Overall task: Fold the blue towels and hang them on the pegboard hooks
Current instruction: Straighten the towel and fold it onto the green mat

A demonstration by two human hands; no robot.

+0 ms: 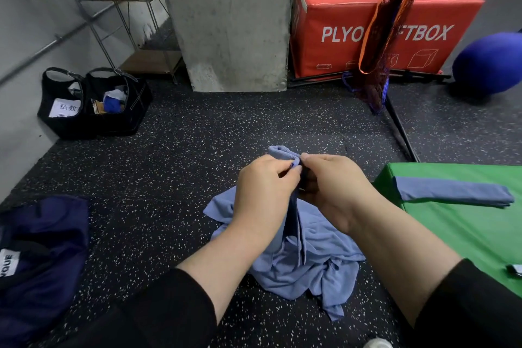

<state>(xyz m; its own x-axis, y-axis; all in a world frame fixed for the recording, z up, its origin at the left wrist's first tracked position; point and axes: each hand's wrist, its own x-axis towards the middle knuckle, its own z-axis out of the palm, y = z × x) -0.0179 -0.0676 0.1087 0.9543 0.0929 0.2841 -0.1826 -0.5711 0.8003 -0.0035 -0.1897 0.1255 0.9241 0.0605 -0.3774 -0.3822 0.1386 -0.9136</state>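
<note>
A crumpled light-blue towel (313, 260) lies on the speckled black floor in the middle of the view, its upper part lifted. My left hand (261, 189) and my right hand (333, 183) are side by side above it, both pinching the raised bunched edge of the towel between fingers and thumb. A second blue towel (452, 192), folded into a long narrow strip, lies on the green mat (463, 234) at the right. No pegboard or hooks are in view.
A concrete pillar (231, 20) stands ahead. A red plyo box (353, 22) sits behind a hanging orange-and-black net bag (378, 37). A blue ball (490, 62) is far right. Black bags (93, 104) and a wire shelf (127, 22) stand left. A dark-blue bag (36, 257) lies near left.
</note>
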